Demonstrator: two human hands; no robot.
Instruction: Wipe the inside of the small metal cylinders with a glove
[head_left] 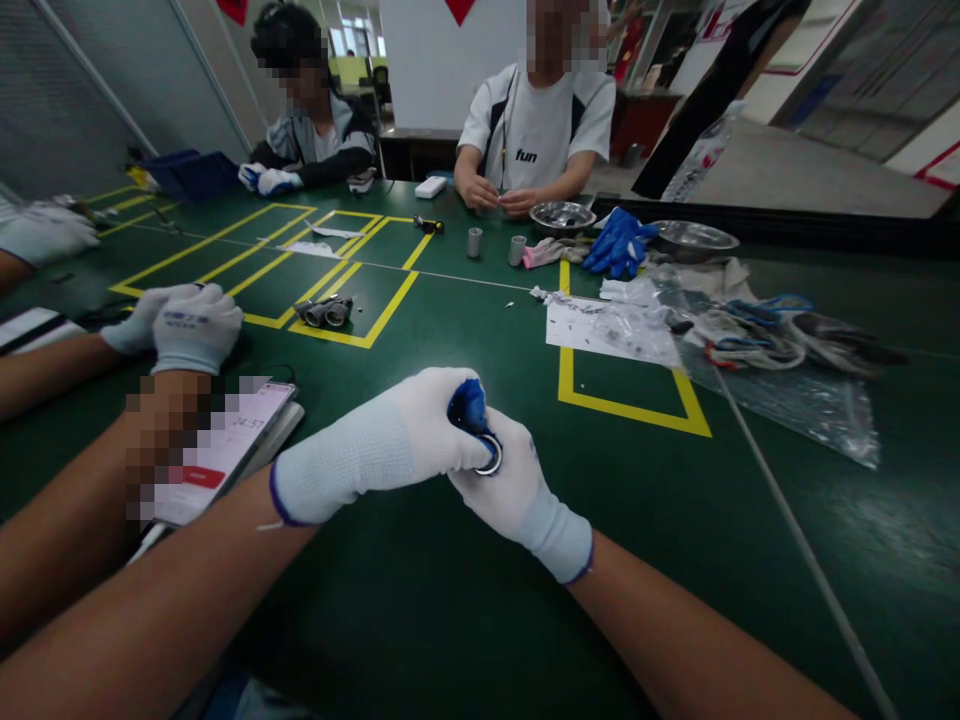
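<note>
My left hand [420, 425] and my right hand [511, 492], both in white knit gloves with blue palms, meet above the green table. Between them shows the round, shiny rim of a metal cylinder [491, 456]. The fingers of my right hand wrap round it, and my left thumb presses at its rim. Most of the part is hidden by the gloves, so its length and full shape cannot be seen.
Metal fittings [327, 312] lie inside yellow tape at the left. Two grey cylinders [474, 242] stand farther back. A littered paper sheet [607, 330], blue gloves [621, 243] and plastic bags [810, 415] lie at the right. A co-worker's gloved hands [187, 325] and a phone [225, 450] are close on the left.
</note>
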